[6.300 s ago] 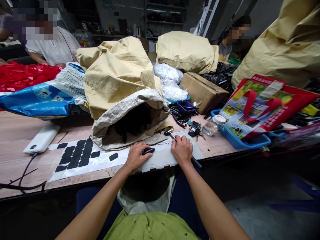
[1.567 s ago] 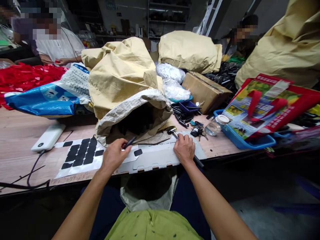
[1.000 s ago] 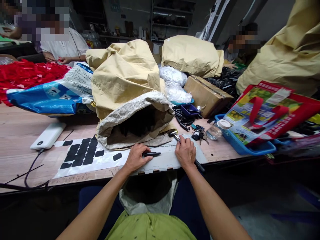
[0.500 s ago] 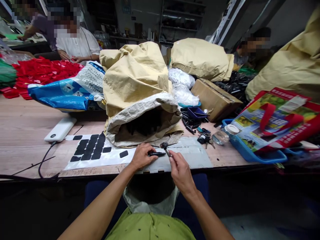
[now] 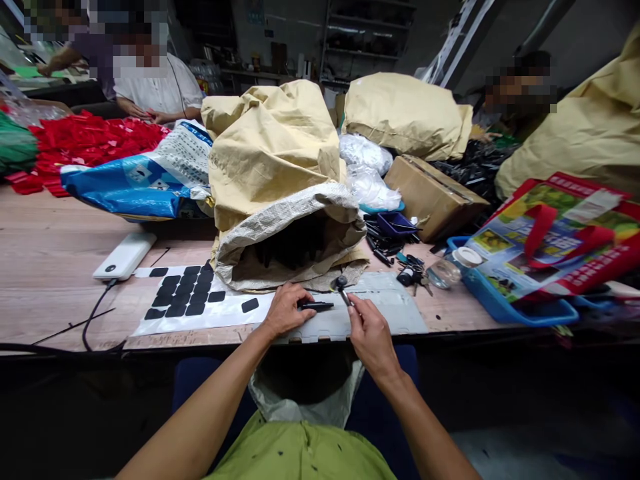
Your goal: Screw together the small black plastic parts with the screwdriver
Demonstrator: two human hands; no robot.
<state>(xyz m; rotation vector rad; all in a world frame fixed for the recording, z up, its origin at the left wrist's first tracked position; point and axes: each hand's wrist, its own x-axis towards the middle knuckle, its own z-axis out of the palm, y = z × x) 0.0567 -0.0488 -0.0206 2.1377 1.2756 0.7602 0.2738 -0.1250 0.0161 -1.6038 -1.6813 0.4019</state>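
Observation:
My left hand is closed around a slim black pen-shaped piece, which points right just above a grey board. In my right hand is a short metal-handled tool with a round dark head; its exact kind I cannot make out. The head is raised up and away from me, to the right of the black piece's tip, and appears apart from it. Behind both hands lies a beige sack, its mouth open toward me and dark pieces inside.
Left of my hands is a white sheet of black stickers, with a white power bank and cable beyond. To the right are keys, a clear jar and a blue basket. An open bag hangs below the table edge.
The tool in my right hand has moved slightly right and away from the black piece, its head tipped further forward. My left hand keeps its hold. The view has shifted a little.

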